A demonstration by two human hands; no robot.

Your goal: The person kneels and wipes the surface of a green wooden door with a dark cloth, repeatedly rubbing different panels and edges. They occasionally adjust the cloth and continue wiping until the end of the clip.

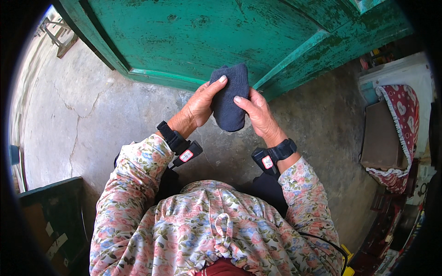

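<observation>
A dark blue-grey sock, folded or paired with another, is held up between my hands. Its rounded end points down towards me, and two layers show at the top. My left hand grips the left edge, thumb lying across the front near the top. On the opposite edge, my right hand pinches the fabric with its thumb in front, a little lower. The fingers of both hands are mostly hidden behind the cloth.
A worn green wooden door stands just beyond my hands. Cracked concrete floor spreads below. To the right is a brown box-like object partly under a red heart-patterned cover. A dark green panel stands at lower left.
</observation>
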